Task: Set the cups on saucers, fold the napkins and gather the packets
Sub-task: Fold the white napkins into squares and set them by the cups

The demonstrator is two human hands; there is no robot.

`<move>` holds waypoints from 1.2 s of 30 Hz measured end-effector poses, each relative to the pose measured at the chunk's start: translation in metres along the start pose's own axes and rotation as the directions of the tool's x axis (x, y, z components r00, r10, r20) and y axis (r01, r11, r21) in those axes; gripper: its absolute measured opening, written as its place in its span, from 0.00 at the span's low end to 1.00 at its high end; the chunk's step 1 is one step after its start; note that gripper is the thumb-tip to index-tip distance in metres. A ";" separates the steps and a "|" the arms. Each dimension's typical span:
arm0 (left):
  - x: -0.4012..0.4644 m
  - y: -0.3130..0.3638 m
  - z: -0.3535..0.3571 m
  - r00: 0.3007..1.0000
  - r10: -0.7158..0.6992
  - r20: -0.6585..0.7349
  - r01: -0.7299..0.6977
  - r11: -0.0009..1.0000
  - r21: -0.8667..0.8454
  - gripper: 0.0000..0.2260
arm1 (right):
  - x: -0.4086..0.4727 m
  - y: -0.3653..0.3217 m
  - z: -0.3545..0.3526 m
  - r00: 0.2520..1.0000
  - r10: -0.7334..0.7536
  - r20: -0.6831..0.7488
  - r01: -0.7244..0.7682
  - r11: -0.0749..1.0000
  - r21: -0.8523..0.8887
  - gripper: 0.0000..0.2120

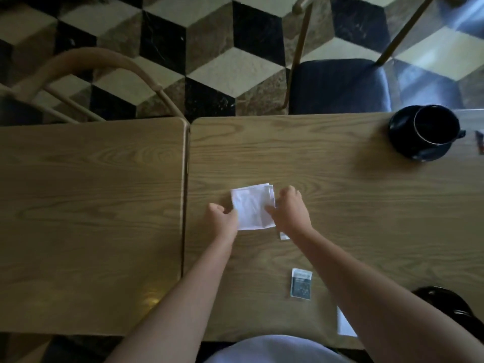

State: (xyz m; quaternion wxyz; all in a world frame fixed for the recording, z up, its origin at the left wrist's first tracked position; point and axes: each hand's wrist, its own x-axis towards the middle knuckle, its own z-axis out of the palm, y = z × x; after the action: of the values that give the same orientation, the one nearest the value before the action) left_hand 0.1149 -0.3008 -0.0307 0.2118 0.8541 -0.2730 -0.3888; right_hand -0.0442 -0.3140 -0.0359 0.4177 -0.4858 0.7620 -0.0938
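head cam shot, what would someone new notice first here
Probably the white napkin, bright against the wooden table near its middle, with the left hand at its left edge and the right hand on its right side. Next, the black cup sitting on its black saucer at the far right. A small dark packet lies nearer the person, between the forearms.

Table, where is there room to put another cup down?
The left table shows bare wood. On the right table, bare wood lies between the napkin and the cup on its saucer. The near edge is crowded: a packet, arms.
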 end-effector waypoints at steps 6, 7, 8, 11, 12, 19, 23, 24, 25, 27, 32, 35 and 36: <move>-0.011 0.008 0.006 0.863 -0.292 0.413 0.408 0.884 -0.227 0.20 | -0.003 -0.010 -0.001 0.937 0.211 0.278 -0.274 0.938 0.213 0.20; -0.011 0.012 0.004 0.850 -0.269 0.453 0.426 0.856 -0.293 0.19 | -0.004 -0.012 -0.006 0.922 0.222 0.318 -0.309 0.916 0.256 0.19; -0.019 0.016 -0.003 0.838 -0.228 0.495 0.433 0.831 -0.349 0.18 | -0.013 -0.013 -0.015 0.917 0.222 0.330 -0.330 0.889 0.318 0.18; -0.033 0.033 -0.012 0.802 -0.083 0.592 0.410 0.797 -0.443 0.16 | -0.024 -0.009 -0.036 0.890 0.215 0.402 -0.413 0.753 0.512 0.19; -0.047 0.038 -0.018 0.780 -0.022 0.625 0.390 0.799 -0.458 0.14 | -0.037 -0.006 -0.045 0.883 0.177 0.434 -0.430 0.674 0.601 0.19; -0.143 0.079 -0.043 0.596 0.331 0.732 0.127 0.861 -0.493 0.10 | -0.128 0.009 -0.152 0.968 -0.148 0.203 -0.144 0.337 0.930 0.24; -0.204 0.102 -0.033 0.559 0.374 0.739 0.082 0.863 -0.499 0.13 | -0.177 0.041 -0.203 0.993 -0.116 0.009 0.021 0.258 0.966 0.25; -0.216 0.107 -0.032 0.538 0.412 0.735 0.048 0.856 -0.515 0.12 | -0.189 0.047 -0.213 0.994 -0.108 -0.024 0.051 0.249 0.967 0.26; -0.228 0.111 -0.029 0.506 0.456 0.732 0.006 0.847 -0.531 0.12 | -0.200 0.053 -0.224 0.994 -0.098 -0.057 0.080 0.244 0.966 0.27; -0.251 0.120 -0.025 0.445 0.518 0.731 -0.069 0.833 -0.548 0.12 | -0.219 0.064 -0.242 0.991 -0.078 -0.113 0.129 0.244 0.961 0.27; -0.311 0.134 0.001 0.412 0.559 0.720 -0.137 0.819 -0.557 0.13 | -0.260 0.102 -0.283 0.977 -0.035 -0.211 0.211 0.301 0.930 0.23; -0.347 0.138 0.027 0.421 0.577 0.700 -0.178 0.809 -0.560 0.07 | -0.280 0.129 -0.309 0.961 -0.056 -0.269 0.272 0.345 0.898 0.17; -0.358 0.138 0.036 0.418 0.584 0.696 -0.191 0.806 -0.561 0.07 | -0.286 0.139 -0.317 0.959 -0.050 -0.281 0.280 0.354 0.892 0.16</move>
State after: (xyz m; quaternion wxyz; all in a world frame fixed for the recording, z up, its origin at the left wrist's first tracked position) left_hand -0.1508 -0.1851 0.2231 0.3058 0.4019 -0.4493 -0.7369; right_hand -0.3158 -0.0925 0.2442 0.5250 -0.2305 0.5635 -0.5947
